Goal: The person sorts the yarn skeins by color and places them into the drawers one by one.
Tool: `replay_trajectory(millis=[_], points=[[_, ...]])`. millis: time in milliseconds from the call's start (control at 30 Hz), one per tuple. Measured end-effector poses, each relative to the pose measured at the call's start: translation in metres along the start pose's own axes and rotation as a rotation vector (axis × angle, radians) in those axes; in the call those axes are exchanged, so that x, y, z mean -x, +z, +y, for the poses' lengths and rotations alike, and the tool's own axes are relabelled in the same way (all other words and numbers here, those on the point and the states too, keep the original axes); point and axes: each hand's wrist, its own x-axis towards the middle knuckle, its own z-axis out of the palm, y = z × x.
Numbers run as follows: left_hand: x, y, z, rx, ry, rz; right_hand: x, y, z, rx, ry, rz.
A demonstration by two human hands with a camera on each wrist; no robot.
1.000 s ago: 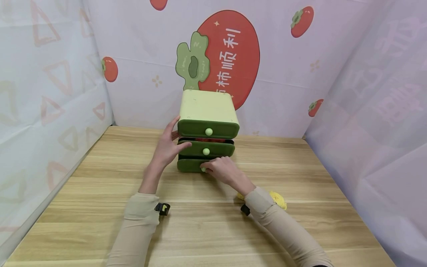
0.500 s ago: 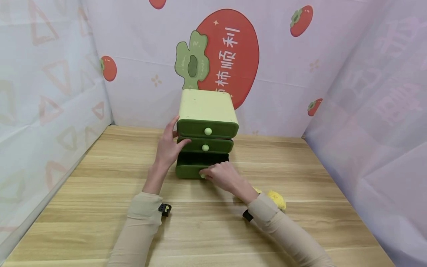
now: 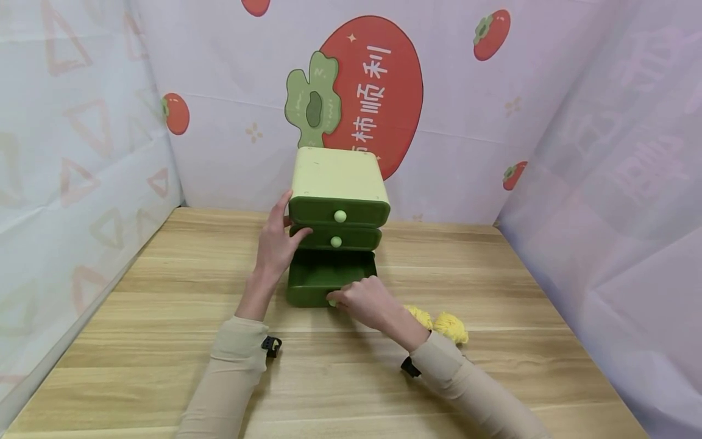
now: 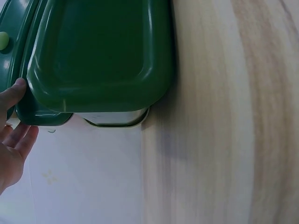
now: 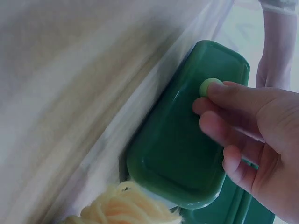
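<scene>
A small cabinet (image 3: pixel 340 174) with a pale yellow-green top and three dark green drawers stands toward the back of the table. Its bottom drawer (image 3: pixel 307 297) is pulled well out, and the visible part of its inside is bare. My right hand (image 3: pixel 370 305) pinches that drawer's round light-green knob (image 5: pixel 209 87) between thumb and index finger. At the cabinet's left side, my left hand (image 3: pixel 275 247) grips the edge, thumb on the front of the middle drawer (image 3: pixel 359 239) and fingers along the side. The upper two drawers sit pushed in.
Two yellow yarn bundles (image 3: pixel 451 328) lie on the wooden table (image 3: pixel 164 366) beside my right forearm, which partly hides one. A printed cloth backdrop (image 3: pixel 230 158) rises behind the cabinet, and cloth walls flank the table on both sides.
My right hand has drawn the bottom drawer out toward me. The middle drawer, slightly out with something red showing inside, has gone back in. My left hand stays at the cabinet's side.
</scene>
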Motion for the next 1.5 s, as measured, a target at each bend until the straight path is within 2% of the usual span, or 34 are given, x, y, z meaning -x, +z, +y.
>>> replay_trajectory(millis=[233,400,567,700,900,1167,1367,1433,1500], points=[[0.000,-0.005,0.003,0.037,-0.040,-0.042,0.006,0.000,-0.011,0.054,-0.009,0.042],[0.001,-0.007,0.004,0.038,-0.065,-0.063,0.008,-0.001,-0.015,0.051,-0.016,0.074],[0.000,-0.008,0.001,0.043,-0.051,-0.056,0.011,-0.008,-0.014,0.009,-0.017,0.125],[-0.001,-0.008,-0.001,0.045,-0.046,-0.053,0.018,-0.018,-0.010,-0.045,0.014,0.086],[0.000,-0.007,-0.003,0.047,-0.047,-0.064,0.037,-0.031,0.005,-0.123,0.105,0.039],[-0.001,-0.008,0.001,0.050,-0.044,-0.072,0.063,-0.039,0.024,-0.149,0.164,0.009],[-0.001,-0.008,0.003,0.058,-0.051,-0.084,0.081,-0.040,0.036,-0.081,0.187,0.064],[-0.002,-0.008,0.002,0.060,-0.053,-0.083,0.085,-0.040,0.039,-0.052,0.203,0.058],[-0.002,-0.007,0.002,0.063,-0.056,-0.085,0.089,-0.041,0.043,-0.037,0.230,0.018]])
